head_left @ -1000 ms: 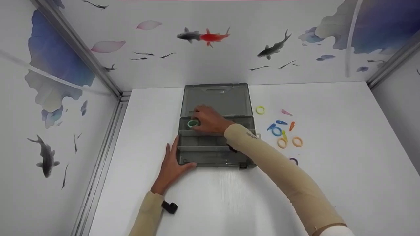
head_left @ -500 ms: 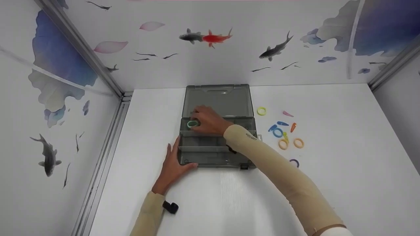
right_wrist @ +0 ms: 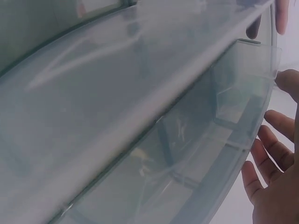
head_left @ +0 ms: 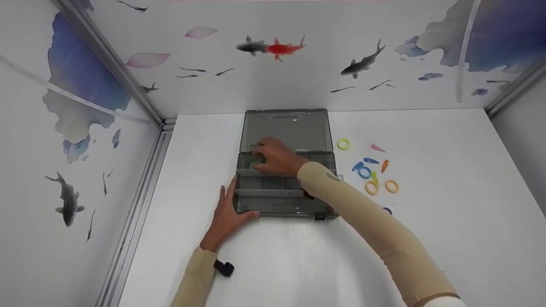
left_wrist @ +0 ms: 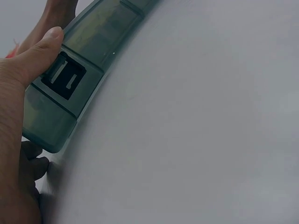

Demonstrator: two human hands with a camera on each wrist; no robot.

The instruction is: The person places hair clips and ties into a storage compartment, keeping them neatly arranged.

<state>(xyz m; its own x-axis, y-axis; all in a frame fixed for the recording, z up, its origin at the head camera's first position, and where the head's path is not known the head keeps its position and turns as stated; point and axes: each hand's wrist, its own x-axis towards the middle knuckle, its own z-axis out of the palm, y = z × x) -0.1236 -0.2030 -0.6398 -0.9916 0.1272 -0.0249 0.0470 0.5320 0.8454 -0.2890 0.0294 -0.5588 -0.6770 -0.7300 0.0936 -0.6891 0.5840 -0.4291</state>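
Observation:
A translucent grey compartment box (head_left: 268, 183) lies with its lid (head_left: 286, 130) folded back towards the wall. My left hand (head_left: 228, 219) holds its front left corner, thumb at the front face and fingers along the side; in the left wrist view the thumb lies beside the black latch (left_wrist: 64, 77). Over the rear left compartment is my right hand (head_left: 279, 157), fingers reaching down. A pale green hair tie (head_left: 254, 165) shows low in that compartment, partly hidden by the thumb. In the right wrist view two right fingertips (right_wrist: 253, 29) stand apart; no tie shows between them.
Right of the box lie a yellow-green hair tie (head_left: 343, 143), a blue one (head_left: 364, 172), two orange ones (head_left: 392, 186), a part-hidden purple one (head_left: 387, 210) and several small hair clips (head_left: 385, 166). Printed walls (head_left: 290, 85) enclose the white table (head_left: 204, 145).
The green hair tie, earlier held clearly at the right fingertips, now appears lower and fainter inside the rear left compartment. The left hand keeps its place; the head view has shifted slightly.

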